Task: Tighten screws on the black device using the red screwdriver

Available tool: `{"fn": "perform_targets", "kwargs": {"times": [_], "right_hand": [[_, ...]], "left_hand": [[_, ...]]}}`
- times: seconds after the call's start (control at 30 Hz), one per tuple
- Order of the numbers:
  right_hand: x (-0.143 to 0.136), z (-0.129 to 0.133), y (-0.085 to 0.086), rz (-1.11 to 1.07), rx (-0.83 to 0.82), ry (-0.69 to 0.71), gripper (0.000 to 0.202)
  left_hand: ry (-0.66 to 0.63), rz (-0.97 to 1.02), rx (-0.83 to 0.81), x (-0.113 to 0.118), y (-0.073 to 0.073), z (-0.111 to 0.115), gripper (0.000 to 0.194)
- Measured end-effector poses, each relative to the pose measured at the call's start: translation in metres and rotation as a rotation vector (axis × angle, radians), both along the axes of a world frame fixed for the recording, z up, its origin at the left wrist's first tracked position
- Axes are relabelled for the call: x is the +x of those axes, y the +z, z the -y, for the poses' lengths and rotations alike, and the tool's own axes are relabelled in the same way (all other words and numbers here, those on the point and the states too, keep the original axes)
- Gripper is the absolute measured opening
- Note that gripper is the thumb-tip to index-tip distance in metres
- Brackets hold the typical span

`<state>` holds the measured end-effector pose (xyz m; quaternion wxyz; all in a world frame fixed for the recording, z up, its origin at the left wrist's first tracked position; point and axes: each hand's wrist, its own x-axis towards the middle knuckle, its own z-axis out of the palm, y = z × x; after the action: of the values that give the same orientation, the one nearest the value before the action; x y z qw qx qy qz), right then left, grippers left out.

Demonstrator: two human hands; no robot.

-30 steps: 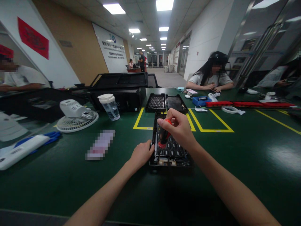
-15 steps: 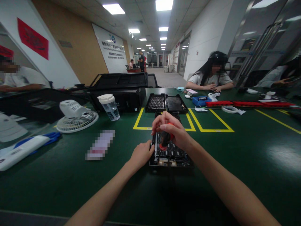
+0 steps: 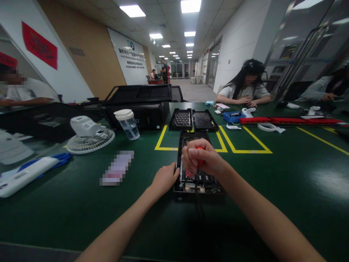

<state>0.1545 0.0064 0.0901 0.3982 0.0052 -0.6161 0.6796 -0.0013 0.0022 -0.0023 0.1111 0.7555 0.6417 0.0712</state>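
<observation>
An open black case (image 3: 188, 189) lies in front of me on the green table, its inner tray lined with dark rounded slots. At its left edge, my left hand (image 3: 165, 178) grips the rim, thumb on top. Above the tray, my right hand (image 3: 200, 156) is wrapped round a red-and-black screwdriver (image 3: 201, 161) held upright. Most of the handle is hidden by the fingers, and I cannot make out its tip. Part of the tray is hidden beneath the right hand.
Beyond is another open black case (image 3: 181, 119) near yellow tape outlines. To the left are a blurred-out flat object (image 3: 117, 168), a lidded cup (image 3: 127, 124), a white fan (image 3: 91, 140) and a large black box (image 3: 139, 112). A blue tray (image 3: 231, 116) sits right, near a seated person.
My right hand has lowered slightly, and its raised fingers have closed tightly round the screwdriver handle. The left hand stays on the case edge.
</observation>
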Motion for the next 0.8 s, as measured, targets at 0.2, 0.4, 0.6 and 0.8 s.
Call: {"fn": "perform_targets", "kwargs": {"times": [0.2, 0.4, 0.6, 0.8], "right_hand": [[-0.003, 0.0022, 0.0054, -0.038, 0.0, 0.073, 0.033], [-0.0019, 0.0009, 0.0058, -0.002, -0.011, 0.078, 0.026], [-0.0014, -0.0002, 0.0056, 0.012, -0.013, 0.095, 0.025], [-0.0023, -0.0005, 0.0057, 0.031, -0.01, 0.093, 0.024]], "left_hand": [[-0.015, -0.011, -0.019, -0.0013, 0.0013, -0.0005, 0.036], [0.004, -0.023, -0.024, -0.0004, 0.0028, -0.0003, 0.036], [0.021, -0.02, -0.04, 0.0013, 0.0008, -0.0022, 0.034], [0.003, 0.005, -0.044, 0.0003, 0.0007, -0.0025, 0.034]]}}
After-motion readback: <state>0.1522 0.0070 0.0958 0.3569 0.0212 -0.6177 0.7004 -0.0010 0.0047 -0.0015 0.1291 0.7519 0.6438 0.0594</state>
